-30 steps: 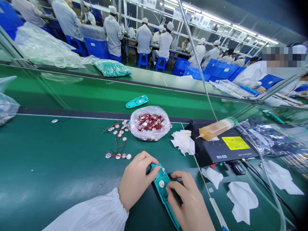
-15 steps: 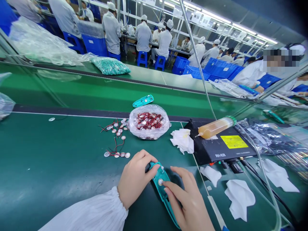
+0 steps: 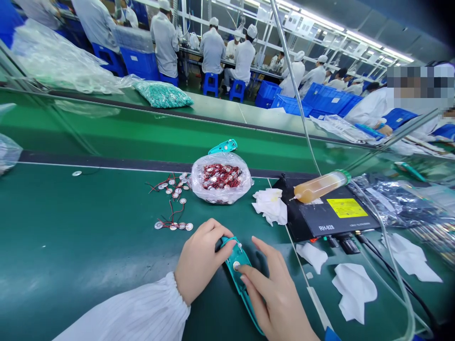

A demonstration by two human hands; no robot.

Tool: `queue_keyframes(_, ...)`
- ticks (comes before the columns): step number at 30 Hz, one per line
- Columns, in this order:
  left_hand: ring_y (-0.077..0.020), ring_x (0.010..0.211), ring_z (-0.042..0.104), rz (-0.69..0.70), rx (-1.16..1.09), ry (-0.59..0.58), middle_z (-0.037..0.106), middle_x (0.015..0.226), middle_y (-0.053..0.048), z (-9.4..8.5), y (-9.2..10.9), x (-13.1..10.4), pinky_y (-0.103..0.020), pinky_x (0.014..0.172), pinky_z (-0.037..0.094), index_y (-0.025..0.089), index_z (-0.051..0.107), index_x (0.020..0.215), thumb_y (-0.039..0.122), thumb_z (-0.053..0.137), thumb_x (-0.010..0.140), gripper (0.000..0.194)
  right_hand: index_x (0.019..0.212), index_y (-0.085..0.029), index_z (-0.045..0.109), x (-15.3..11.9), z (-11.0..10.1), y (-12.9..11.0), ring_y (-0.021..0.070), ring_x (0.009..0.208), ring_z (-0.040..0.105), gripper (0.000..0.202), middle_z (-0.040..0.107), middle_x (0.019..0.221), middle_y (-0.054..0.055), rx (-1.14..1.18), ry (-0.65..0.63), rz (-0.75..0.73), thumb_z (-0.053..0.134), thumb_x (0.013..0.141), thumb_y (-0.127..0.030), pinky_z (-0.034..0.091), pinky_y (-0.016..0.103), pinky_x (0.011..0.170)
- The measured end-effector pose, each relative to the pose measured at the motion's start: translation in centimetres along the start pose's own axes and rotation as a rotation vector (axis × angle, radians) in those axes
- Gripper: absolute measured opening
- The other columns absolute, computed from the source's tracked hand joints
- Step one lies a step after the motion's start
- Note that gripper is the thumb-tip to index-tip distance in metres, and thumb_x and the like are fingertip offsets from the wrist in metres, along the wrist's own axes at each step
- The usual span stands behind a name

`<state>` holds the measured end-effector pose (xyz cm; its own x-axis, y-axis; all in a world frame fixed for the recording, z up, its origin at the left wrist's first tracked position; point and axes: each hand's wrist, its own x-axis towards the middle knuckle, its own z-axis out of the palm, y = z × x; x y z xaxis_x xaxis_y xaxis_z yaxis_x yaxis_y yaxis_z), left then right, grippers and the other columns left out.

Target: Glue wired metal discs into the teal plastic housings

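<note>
Pinched at its upper end by my left hand [image 3: 204, 260], a long teal plastic shell [image 3: 237, 256] lies tilted on the green bench. Inside it sits a small round metal disc [image 3: 236, 265]. My right hand [image 3: 279, 293] presses a fingertip against that disc, its other fingers spread apart over the shell's right side and covering part of the lower end. Beyond my hands, a clear plastic bag [image 3: 199, 189] stands full of discs with red wires [image 3: 221, 176]. Loose wired discs [image 3: 173, 226] lie left of it.
A black RH-928 box [image 3: 309, 227] carries an amber-filled syringe barrel [image 3: 320, 187] at right. Crumpled white tissues [image 3: 354, 286] lie around it. Behind the bag, another teal shell [image 3: 223, 146] rests on a green belt [image 3: 142, 137]. Several people in white work beyond, beside blue crates [image 3: 327, 102].
The teal shell on the belt has shifted to the right behind the bag. My hands keep nearly the same place, with the right fingertip still on the disc.
</note>
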<state>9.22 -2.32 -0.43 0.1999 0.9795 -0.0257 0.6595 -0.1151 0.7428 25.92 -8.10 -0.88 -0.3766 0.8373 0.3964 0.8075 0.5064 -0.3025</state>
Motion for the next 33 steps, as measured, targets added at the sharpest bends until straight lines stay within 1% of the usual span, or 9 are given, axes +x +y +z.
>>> queue_keyframes(6,-0.0153,0.079,0.057,-0.014,-0.003,-0.001,0.058,0.089,0.002,-0.1,0.1,0.0,-0.029,0.069,0.044,0.023,0.063,0.082,0.023,0.057,0.083,0.006,0.094,-0.022,0.062,0.0,0.0,-0.2,0.0301,0.109,0.048,0.024,0.041,0.128,0.015,-0.001,-0.014,0.013,0.043,0.087,-0.010,0.054,0.045,0.075)
queue_keyframes(13,-0.0144,0.077,0.057,0.002,0.021,0.005,0.058,0.087,0.003,0.0,0.0,-0.1,-0.027,0.066,0.044,0.023,0.062,0.079,0.021,0.056,0.083,0.007,0.098,-0.018,0.061,0.1,0.0,-0.2,0.0323,0.110,0.047,0.024,0.042,0.131,0.018,-0.058,0.025,-0.066,0.044,0.086,-0.009,0.050,0.047,0.075)
queue_keyframes(17,-0.0141,0.075,0.057,0.031,0.029,0.031,0.057,0.085,0.002,0.1,-0.1,0.0,-0.027,0.065,0.044,0.022,0.062,0.079,0.022,0.055,0.082,0.008,0.094,-0.018,0.062,0.1,0.0,-0.4,0.0327,0.111,0.048,0.022,0.044,0.133,0.017,-0.095,0.011,-0.085,0.043,0.087,-0.012,0.046,0.049,0.078)
queue_keyframes(20,-0.0138,0.073,0.057,0.056,0.019,0.051,0.057,0.085,0.002,0.1,-0.2,0.1,-0.027,0.065,0.044,0.023,0.062,0.079,0.023,0.053,0.082,0.010,0.093,-0.017,0.063,0.3,0.0,-0.6,0.0324,0.112,0.049,0.022,0.045,0.133,0.017,-0.100,0.004,-0.096,0.042,0.087,-0.011,0.046,0.050,0.081)
queue_keyframes(23,-0.0141,0.073,0.057,0.064,0.020,0.046,0.058,0.085,0.002,0.1,-0.3,0.1,-0.027,0.065,0.045,0.023,0.063,0.079,0.026,0.052,0.082,0.011,0.096,-0.019,0.063,0.1,-0.3,-0.4,0.0303,0.111,0.050,0.025,0.046,0.131,0.016,-0.029,0.006,-0.048,0.042,0.087,-0.009,0.049,0.047,0.081)
queue_keyframes(27,-0.0140,0.071,0.057,0.053,0.018,0.044,0.059,0.085,0.002,0.2,-0.3,0.1,-0.028,0.063,0.044,0.024,0.063,0.079,0.027,0.053,0.081,0.010,0.102,-0.022,0.062,-0.9,-1.0,0.3,0.0256,0.110,0.052,0.023,0.047,0.126,0.013,0.103,0.081,0.079,0.044,0.091,-0.014,0.053,0.039,0.081)
queue_keyframes(33,-0.0140,0.073,0.057,0.025,0.031,0.033,0.059,0.087,0.002,0.1,-0.2,0.1,-0.028,0.065,0.044,0.024,0.064,0.080,0.025,0.055,0.082,0.010,0.094,-0.024,0.064,-2.0,-1.4,1.0,0.0222,0.100,0.060,0.019,0.055,0.115,0.010,0.081,0.113,0.169,0.046,0.092,-0.021,0.056,0.032,0.074)
